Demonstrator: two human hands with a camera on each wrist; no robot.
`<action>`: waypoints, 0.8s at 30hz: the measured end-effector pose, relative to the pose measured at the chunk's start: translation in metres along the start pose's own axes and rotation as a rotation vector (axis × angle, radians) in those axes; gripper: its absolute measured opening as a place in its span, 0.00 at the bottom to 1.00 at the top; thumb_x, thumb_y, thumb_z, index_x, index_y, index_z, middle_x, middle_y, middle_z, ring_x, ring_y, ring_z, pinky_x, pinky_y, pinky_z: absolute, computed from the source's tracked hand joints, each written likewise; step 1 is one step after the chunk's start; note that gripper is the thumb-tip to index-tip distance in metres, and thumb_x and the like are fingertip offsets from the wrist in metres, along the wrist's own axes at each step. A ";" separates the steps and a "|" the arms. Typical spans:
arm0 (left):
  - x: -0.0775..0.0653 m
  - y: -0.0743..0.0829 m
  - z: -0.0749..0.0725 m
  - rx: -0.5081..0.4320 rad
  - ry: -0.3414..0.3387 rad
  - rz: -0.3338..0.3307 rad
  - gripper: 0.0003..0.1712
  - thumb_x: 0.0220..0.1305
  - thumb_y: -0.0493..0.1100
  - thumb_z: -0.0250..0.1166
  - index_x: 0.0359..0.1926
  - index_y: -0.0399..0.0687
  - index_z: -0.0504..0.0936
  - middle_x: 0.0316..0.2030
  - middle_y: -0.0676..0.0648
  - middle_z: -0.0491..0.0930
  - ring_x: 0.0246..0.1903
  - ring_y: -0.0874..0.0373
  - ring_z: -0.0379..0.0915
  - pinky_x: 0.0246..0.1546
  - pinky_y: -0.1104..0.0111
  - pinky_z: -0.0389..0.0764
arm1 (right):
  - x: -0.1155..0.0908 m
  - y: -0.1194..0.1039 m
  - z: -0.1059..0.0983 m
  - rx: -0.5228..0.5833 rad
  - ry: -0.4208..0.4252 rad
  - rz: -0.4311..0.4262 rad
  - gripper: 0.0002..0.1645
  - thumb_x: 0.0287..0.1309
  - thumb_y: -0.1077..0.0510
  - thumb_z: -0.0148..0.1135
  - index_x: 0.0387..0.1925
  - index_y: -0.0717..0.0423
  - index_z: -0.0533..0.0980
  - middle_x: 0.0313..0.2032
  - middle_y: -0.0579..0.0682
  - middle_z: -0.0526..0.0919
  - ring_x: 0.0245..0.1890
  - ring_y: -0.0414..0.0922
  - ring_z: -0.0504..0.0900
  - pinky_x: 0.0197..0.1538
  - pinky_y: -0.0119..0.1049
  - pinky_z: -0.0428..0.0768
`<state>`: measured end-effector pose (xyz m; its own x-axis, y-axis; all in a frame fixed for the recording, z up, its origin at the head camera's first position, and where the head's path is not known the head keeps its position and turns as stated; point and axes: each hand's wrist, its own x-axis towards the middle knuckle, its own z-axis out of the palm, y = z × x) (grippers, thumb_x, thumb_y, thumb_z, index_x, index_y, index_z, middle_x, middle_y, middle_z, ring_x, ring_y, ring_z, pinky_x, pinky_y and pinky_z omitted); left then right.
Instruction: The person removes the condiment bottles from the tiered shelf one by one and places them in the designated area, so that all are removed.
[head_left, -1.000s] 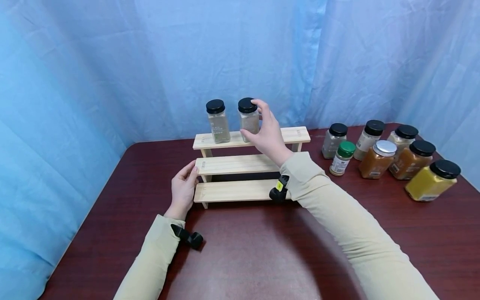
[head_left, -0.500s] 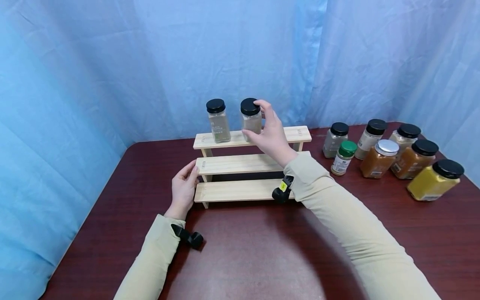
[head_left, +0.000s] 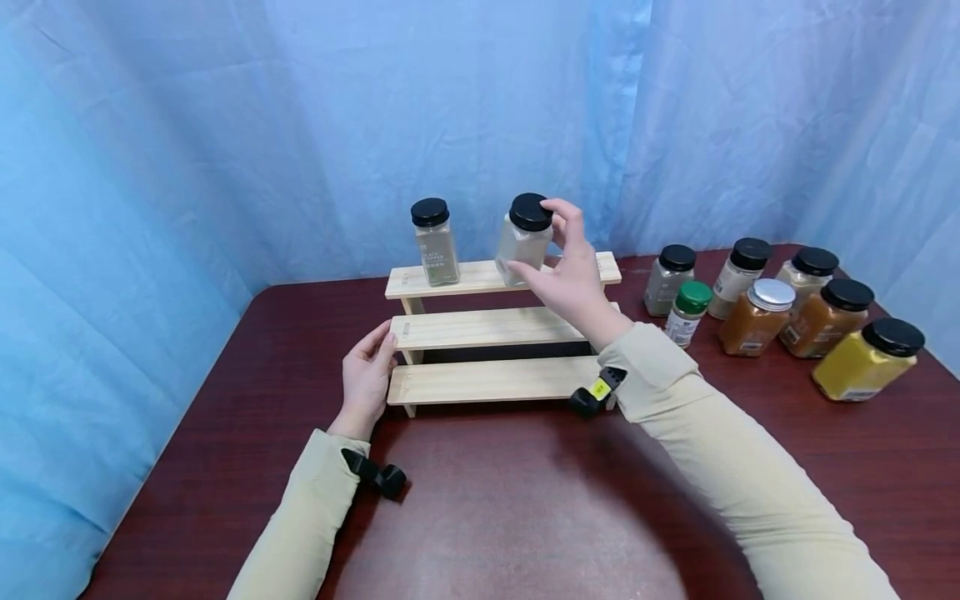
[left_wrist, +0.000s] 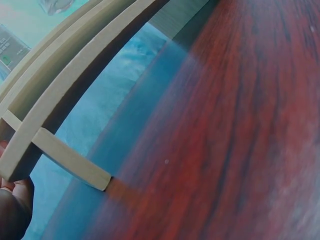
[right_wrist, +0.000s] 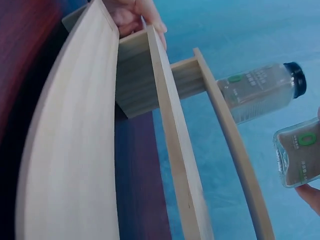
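Note:
A wooden three-step rack (head_left: pixel 487 328) stands on the table. My left hand (head_left: pixel 365 377) grips the left end of its middle shelf. My right hand (head_left: pixel 576 282) holds a clear spice jar (head_left: pixel 521 243) with a black lid, thumb low on the jar and fingers up by the lid. The jar tilts slightly over the top shelf; in the right wrist view the held jar (right_wrist: pixel 301 152) hangs apart from the shelf. A second black-lidded jar (head_left: pixel 437 252), labelled black pepper, stands upright on the top shelf's left part. Only part of my left hand (left_wrist: pixel 15 207) shows in the left wrist view.
Several more spice jars stand at the table's right: a grey one (head_left: pixel 666 287), a small green-lidded one (head_left: pixel 684 317), an orange-brown one with a silver lid (head_left: pixel 754 323) and a yellow one (head_left: pixel 858 367). A blue curtain (head_left: pixel 360 133) hangs behind the table (head_left: pixel 480 500).
My right hand has moved right with the jar, away from the black pepper jar, and the held jar is now tilted. The left hand has stayed on the rack.

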<state>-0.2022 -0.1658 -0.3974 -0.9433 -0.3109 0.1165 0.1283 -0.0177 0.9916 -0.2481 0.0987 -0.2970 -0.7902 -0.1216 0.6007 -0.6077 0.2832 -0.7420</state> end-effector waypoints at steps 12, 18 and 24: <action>0.000 0.003 0.001 0.020 0.008 -0.017 0.20 0.69 0.37 0.55 0.61 0.38 0.74 0.38 0.56 0.78 0.24 0.66 0.66 0.27 0.78 0.71 | -0.035 -0.003 -0.016 0.053 -0.033 -0.014 0.48 0.45 0.74 0.69 0.62 0.56 0.52 0.58 0.59 0.73 0.51 0.54 0.79 0.48 0.48 0.80; 0.000 0.002 0.001 0.003 0.011 -0.021 0.20 0.69 0.36 0.55 0.60 0.37 0.74 0.38 0.57 0.78 0.23 0.66 0.66 0.27 0.78 0.71 | -0.052 -0.004 -0.023 -0.016 -0.030 -0.025 0.49 0.43 0.73 0.71 0.62 0.58 0.53 0.56 0.60 0.74 0.51 0.53 0.79 0.49 0.46 0.80; 0.000 0.002 0.001 -0.002 0.009 -0.011 0.20 0.69 0.36 0.55 0.60 0.36 0.73 0.34 0.59 0.78 0.23 0.66 0.67 0.27 0.78 0.71 | -0.065 -0.001 -0.035 -0.018 -0.023 -0.064 0.49 0.40 0.75 0.71 0.61 0.62 0.53 0.54 0.62 0.75 0.48 0.39 0.79 0.48 0.30 0.80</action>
<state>-0.2024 -0.1645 -0.3955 -0.9420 -0.3188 0.1049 0.1185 -0.0235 0.9927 -0.1933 0.1399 -0.3254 -0.7518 -0.1618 0.6392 -0.6553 0.2911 -0.6970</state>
